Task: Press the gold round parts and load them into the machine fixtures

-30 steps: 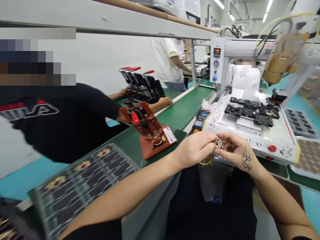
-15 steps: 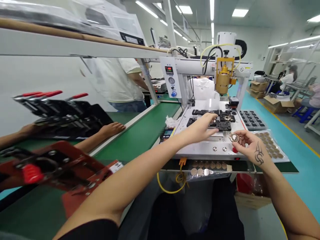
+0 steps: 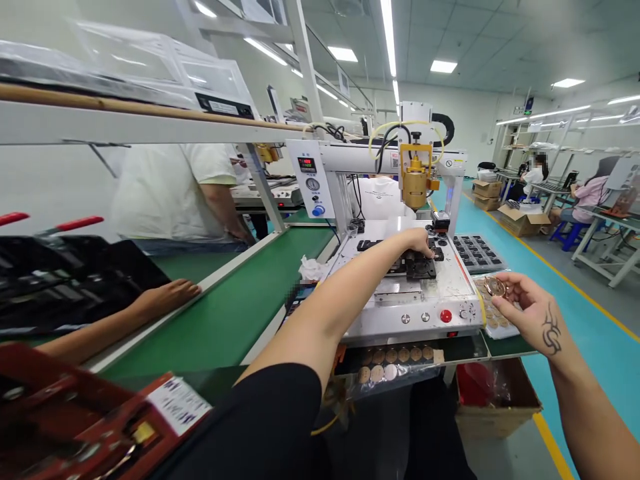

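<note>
My right hand [image 3: 531,312] is raised at the right of the machine. Its thumb and fingers pinch the edge of a round, gold-rimmed watch case [image 3: 495,287]. My left hand [image 3: 419,241] reaches across the machine bed onto the black fixture [image 3: 421,268]. Its fingers are curled together and point down at the fixture's right part; what lies under them is hidden. Above that hand hangs the gold dispensing head [image 3: 416,185] of the white benchtop machine [image 3: 380,319].
A black tray of parts [image 3: 477,253] and a sheet of round discs [image 3: 501,325] lie at the right. More discs [image 3: 390,372] rest under the machine's front. A green conveyor [image 3: 245,293] runs at left, with a co-worker's hand [image 3: 175,293] and a red clamp fixture [image 3: 105,420].
My left hand has gone from open above the fixture to curled fingers down on its right part. My right hand has carried the watch case rightward, off the machine's front. The view has shifted.
</note>
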The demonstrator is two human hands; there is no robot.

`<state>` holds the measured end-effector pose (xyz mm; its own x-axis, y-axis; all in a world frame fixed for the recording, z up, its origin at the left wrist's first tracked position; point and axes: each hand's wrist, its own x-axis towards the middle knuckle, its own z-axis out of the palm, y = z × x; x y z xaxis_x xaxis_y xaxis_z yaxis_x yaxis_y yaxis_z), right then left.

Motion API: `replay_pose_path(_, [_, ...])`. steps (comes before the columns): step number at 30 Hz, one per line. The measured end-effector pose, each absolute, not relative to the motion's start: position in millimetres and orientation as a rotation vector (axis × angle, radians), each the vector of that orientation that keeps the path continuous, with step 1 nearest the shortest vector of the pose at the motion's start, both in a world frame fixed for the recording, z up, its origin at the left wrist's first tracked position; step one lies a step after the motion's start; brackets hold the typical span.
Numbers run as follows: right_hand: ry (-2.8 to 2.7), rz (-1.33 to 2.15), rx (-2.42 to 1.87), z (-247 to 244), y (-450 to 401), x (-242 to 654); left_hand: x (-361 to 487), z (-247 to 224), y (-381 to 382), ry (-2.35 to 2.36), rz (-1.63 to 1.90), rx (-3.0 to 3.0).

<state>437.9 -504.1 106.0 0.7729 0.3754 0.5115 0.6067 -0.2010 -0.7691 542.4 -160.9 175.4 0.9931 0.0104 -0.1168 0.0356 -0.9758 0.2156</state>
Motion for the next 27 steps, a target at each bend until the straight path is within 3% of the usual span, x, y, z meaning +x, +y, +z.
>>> replay_pose_path(9, [-0.771, -0.240, -1.882, 96.7, -439.9, 512.1, 527.7, 173.6, -172.0, 0.093, 0.046, 2.748])
replay_pose_path(14, [-0.969, -0.113, -2.005, 108.4, -388.1, 561.0, 488.7, 192.5, -159.1, 0.036, 0.256, 2.500])
replay_pose_path(19, [-1.108, 0.086, -2.095, 124.6, -346.1, 600.1, 440.4, 211.3, -147.7, -0.026, 0.251, 2.307])
replay_pose_path(27, [-1.272, 0.236, -2.138, 127.5, -335.7, 618.6, 360.0, 203.6, -119.6, 0.046, 0.367, 2.218])
